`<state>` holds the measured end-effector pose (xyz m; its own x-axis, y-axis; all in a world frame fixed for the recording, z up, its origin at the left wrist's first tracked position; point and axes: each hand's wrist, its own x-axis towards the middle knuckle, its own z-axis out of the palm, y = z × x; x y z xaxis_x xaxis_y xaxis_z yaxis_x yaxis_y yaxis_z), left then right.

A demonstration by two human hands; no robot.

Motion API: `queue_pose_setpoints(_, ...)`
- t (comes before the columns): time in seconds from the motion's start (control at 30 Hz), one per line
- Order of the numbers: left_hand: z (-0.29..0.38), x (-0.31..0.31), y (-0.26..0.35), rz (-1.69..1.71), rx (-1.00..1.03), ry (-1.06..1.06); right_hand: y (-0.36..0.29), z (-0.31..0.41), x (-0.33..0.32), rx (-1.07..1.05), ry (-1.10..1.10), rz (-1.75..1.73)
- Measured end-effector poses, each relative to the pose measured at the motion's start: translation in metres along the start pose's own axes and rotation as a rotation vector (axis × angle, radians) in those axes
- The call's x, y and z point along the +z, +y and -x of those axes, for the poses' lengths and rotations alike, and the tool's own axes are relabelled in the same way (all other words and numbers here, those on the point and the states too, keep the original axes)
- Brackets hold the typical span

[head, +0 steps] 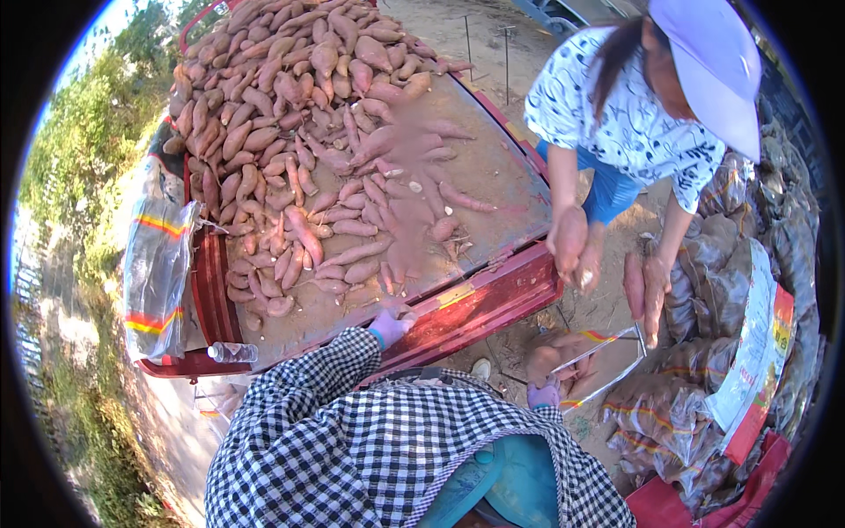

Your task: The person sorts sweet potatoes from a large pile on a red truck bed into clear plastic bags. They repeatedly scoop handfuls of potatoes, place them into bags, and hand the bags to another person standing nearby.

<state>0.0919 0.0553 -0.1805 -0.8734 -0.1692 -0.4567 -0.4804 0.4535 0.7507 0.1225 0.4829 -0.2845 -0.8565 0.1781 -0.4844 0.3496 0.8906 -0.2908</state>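
Many sweet potatoes (304,234) lie heaped on the bed of a red truck or trailer. My left hand (391,328), in a purple glove, is at the bed's near side wall (485,297), beside a blurred pale shape; its grip is unclear. Lower right, my right hand (543,394), also gloved, is at the rim of an open plastic bag (610,373) spread on a metal frame. Sweet potatoes (561,360) lie inside the bag. Whether my right fingers grip the rim or a root cannot be told. Facing me, a co-worker holds sweet potatoes (570,241) in one hand and another (634,285) in the other.
Filled plastic bags (706,277) are piled along the right, with a printed white and red sack (752,356) on them. A clear bottle (232,352) lies at the bed's near left corner. A striped plastic bag (155,270) hangs over the left wall. Thin metal stakes (506,66) stand behind.
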Motion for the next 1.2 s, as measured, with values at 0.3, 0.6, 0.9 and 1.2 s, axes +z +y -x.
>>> queue_pose_setpoints(0.3,0.010,-0.133,-0.106,-0.256,-0.024,0.547,-0.164,-0.007,0.002,-0.464,-0.243,0.046)
queue_pose_setpoints(0.6,-0.075,-0.181,-0.131,-0.427,-0.103,0.693,-0.453,-0.065,-0.027,-0.963,-0.103,0.100)
queue_pose_setpoints(0.9,-0.094,-0.155,-0.152,-0.531,-0.123,0.769,-0.675,-0.213,-0.041,-1.062,0.104,0.360)
queue_pose_setpoints(1.2,-0.090,-0.159,-0.152,-0.553,-0.130,0.789,-0.793,-0.270,-0.052,-1.161,-0.182,0.877)
